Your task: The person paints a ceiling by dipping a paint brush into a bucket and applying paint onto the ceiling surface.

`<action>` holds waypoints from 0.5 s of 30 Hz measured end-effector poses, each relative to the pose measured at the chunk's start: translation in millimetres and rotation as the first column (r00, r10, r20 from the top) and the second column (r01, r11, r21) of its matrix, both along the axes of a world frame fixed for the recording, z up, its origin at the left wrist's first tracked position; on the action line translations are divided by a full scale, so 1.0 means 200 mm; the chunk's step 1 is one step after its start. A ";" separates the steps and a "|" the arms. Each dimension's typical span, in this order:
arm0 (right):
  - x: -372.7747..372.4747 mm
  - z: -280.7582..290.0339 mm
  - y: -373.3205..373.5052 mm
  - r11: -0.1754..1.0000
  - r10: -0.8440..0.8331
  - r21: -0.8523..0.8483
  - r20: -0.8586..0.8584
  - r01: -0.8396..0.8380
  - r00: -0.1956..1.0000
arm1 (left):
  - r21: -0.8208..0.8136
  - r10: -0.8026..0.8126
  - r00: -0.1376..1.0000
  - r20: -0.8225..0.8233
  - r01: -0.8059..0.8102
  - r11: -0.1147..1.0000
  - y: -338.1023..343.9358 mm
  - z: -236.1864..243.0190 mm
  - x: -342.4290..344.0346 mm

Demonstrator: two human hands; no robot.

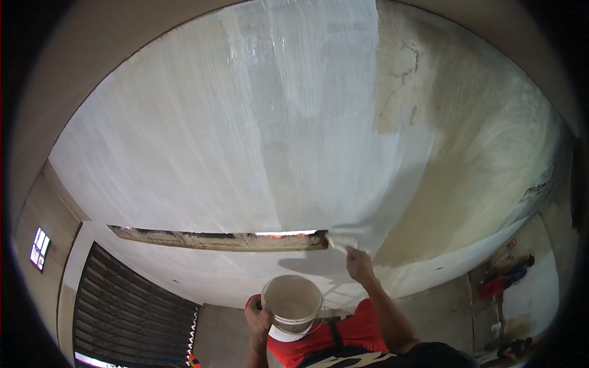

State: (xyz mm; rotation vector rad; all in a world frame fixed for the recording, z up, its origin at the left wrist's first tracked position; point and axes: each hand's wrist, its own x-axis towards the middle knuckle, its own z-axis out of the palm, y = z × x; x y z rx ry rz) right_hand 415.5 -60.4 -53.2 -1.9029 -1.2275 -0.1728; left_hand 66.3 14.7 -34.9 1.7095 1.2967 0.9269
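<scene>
My right hand [359, 265] is raised to the ceiling [202, 153] and holds a flat paintbrush [340, 240], whose white bristles press against the surface at the edge of the wet white paint. My left hand [257, 319] grips a round, pale plastic bucket [293, 303] from below and the side, holding it up just under the ceiling. The bucket's inside looks coated in whitish paint. A red sleeve [362, 325] covers my right shoulder.
White paint covers the ceiling's left and middle; the right part [466, 153] is bare beige with cracks. A long narrow gap [215, 239] runs left of the brush. A dark roller shutter [129, 306] and small window [40, 248] are lower left; red and blue items [503, 279] lie right.
</scene>
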 end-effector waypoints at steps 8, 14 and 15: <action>-0.18 -0.28 -0.54 0.986 -0.112 -0.164 -0.809 -0.040 0.577 | -0.002 0.104 0.988 0.117 -0.104 0.995 0.06 -0.21 -0.03; -0.12 0.36 -0.41 0.973 -0.076 0.165 -0.422 0.159 0.903 | 0.015 0.108 0.993 0.053 -0.109 0.994 0.03 -0.08 0.04; -0.09 0.56 -0.34 0.965 -0.078 0.210 -0.339 0.156 0.938 | -0.010 0.086 0.994 0.066 -0.086 0.996 0.04 -0.08 0.04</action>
